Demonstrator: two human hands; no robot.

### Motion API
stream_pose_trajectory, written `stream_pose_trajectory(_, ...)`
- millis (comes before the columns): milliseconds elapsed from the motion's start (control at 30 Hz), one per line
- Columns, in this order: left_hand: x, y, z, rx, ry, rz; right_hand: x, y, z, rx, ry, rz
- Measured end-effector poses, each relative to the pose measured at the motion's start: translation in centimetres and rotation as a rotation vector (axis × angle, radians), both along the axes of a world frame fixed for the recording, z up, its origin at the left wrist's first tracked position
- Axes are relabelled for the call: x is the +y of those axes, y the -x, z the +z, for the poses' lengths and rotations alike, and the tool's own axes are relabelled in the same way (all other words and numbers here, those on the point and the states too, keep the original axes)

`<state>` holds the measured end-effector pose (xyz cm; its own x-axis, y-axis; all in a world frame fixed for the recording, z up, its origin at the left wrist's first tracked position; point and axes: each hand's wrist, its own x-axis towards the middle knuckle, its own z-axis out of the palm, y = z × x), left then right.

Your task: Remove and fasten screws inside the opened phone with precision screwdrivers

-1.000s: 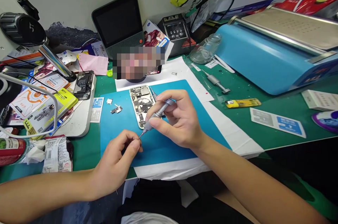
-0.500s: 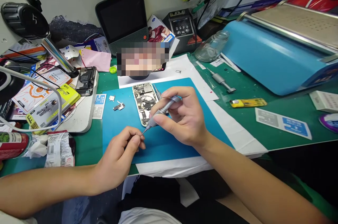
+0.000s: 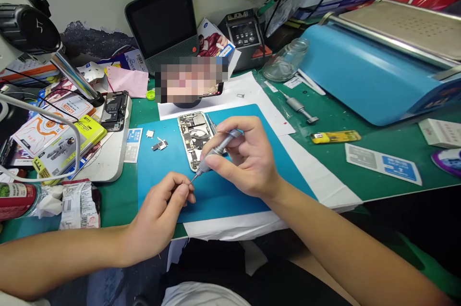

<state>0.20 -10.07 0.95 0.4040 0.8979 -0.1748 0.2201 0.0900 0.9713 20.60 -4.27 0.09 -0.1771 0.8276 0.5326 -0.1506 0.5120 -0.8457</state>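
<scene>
My right hand [image 3: 248,159] is closed around a grey precision screwdriver [image 3: 218,149], its thin tip slanting down to the left. The tip meets the fingertips of my left hand [image 3: 167,210], which are pinched together; whatever they hold there is too small to make out. Just beyond both hands, an opened phone body [image 3: 194,135] with bare inner parts lies on the blue mat [image 3: 230,205]. A slim metal tool [image 3: 211,123] rests along its right side, partly hidden behind my right hand. Small phone parts [image 3: 159,144] lie left of the phone.
Behind the mat stands a phone with a blurred screen [image 3: 190,80]. On the right are a second screwdriver [image 3: 300,108], a yellow lighter [image 3: 335,137], a glass jar [image 3: 287,60] and a big blue machine [image 3: 345,75]. Boxes [image 3: 70,145] and another opened phone [image 3: 115,110] crowd the left.
The view has shifted slightly, so the scene sits a little further left. Both hands keep the same pose, with the screwdriver tip still at my left fingertips.
</scene>
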Motion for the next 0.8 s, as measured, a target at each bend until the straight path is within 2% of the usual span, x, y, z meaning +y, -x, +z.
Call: stream_pose_trajectory(800,0.00,0.07,-0.11,-0.004,0.014,-0.010,-0.06,-0.04,0.21,-0.004,0.031,-0.008)
